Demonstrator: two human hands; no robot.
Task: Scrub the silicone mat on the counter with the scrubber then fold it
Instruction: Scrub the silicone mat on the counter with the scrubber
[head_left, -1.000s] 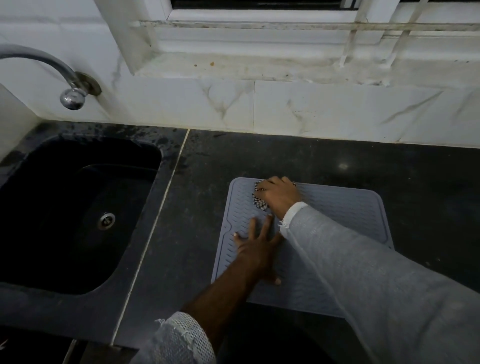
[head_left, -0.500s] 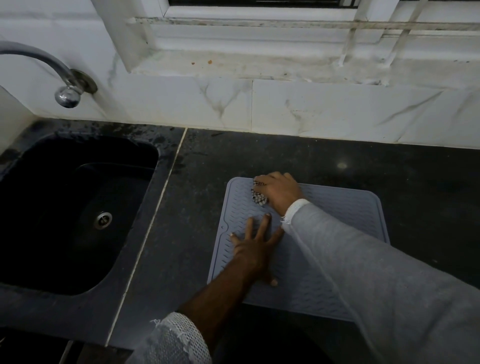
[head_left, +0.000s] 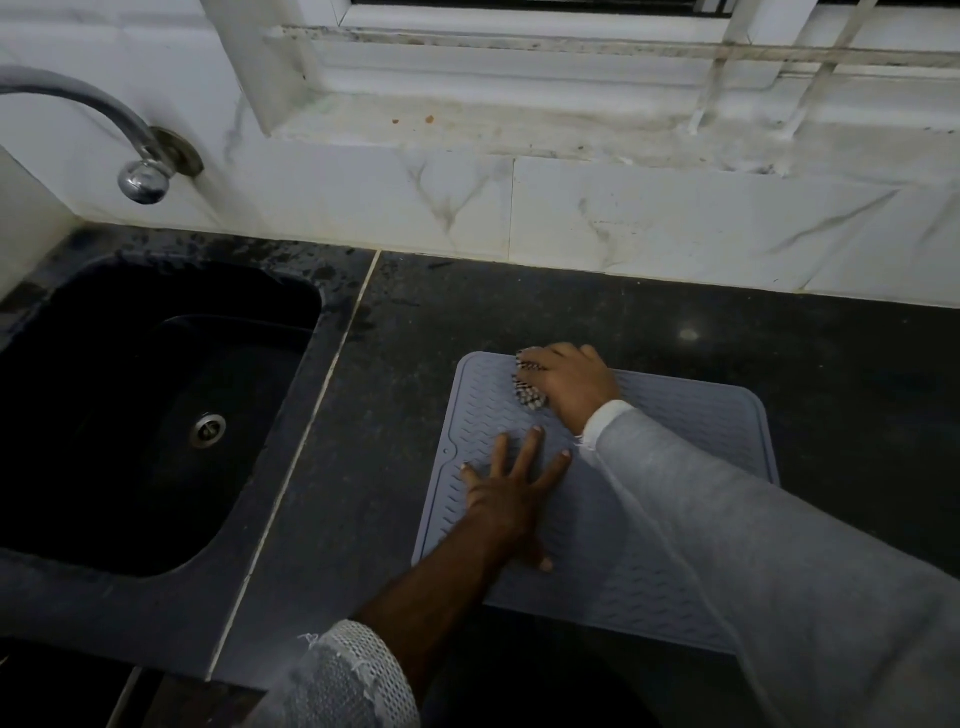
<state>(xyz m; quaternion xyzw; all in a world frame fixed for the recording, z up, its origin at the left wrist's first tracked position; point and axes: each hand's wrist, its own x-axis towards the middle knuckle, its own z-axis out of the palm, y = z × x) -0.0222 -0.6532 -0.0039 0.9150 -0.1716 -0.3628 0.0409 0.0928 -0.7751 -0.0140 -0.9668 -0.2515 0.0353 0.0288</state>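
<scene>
Far left: dark sink (head_left: 78, 415), drain at the bottom, chrome tap (head_left: 140, 176) curving out from the marble wall above. Neither in use. Pale grout line between sink surround and dark counter (head_left: 571, 312).

Next, grey silicone mat (head_left: 675, 519), flat on the counter to the right of the sink, ridged face up, not yet folded.

Left hand (head_left: 511, 499) on the mat's left half, palm down, fingers straight and spread, gripping nothing. Probably there as an anchor, so the mat cannot slide or bunch under the strokes.

Just beyond, near the far left corner of the mat: right hand (head_left: 571, 387), fingers curled over a checkered scrubber (head_left: 531, 392), pressed down onto the ridges. Only 1 edge of the scrubber visible under the knuckles. Right forearm in a grey sleeve crossing most of the mat's right half, hiding that part.

Likely stage: scrubbing under way at 1 corner, most of the surface left to cover, folding to follow.
</scene>
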